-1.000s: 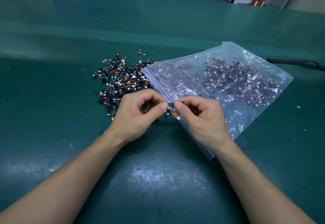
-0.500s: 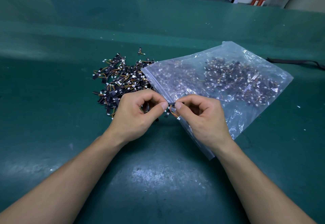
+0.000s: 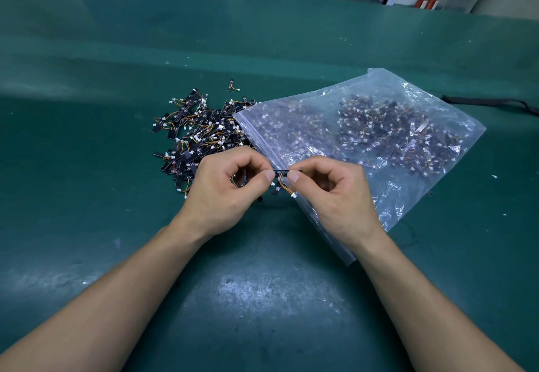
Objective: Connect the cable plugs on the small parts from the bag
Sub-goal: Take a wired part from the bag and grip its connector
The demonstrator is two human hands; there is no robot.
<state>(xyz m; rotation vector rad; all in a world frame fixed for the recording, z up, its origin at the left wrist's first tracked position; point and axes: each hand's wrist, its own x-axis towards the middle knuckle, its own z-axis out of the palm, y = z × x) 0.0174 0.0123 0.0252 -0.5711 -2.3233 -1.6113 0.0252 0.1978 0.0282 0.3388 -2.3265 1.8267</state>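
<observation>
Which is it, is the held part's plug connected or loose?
Loose. The white plug hangs free on its wires, joined to nothing visible, below the black strip that the left hand and right hand pinch.

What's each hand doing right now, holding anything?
Left hand: pinching one end of a small black board.
Right hand: pinching the same board's other end; its white plug dangles below on its wires.

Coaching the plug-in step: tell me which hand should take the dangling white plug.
Probably right. The white plug hangs just below the thumb of the right hand; the left hand pinches the other end of the black strip and can steady it.
</observation>
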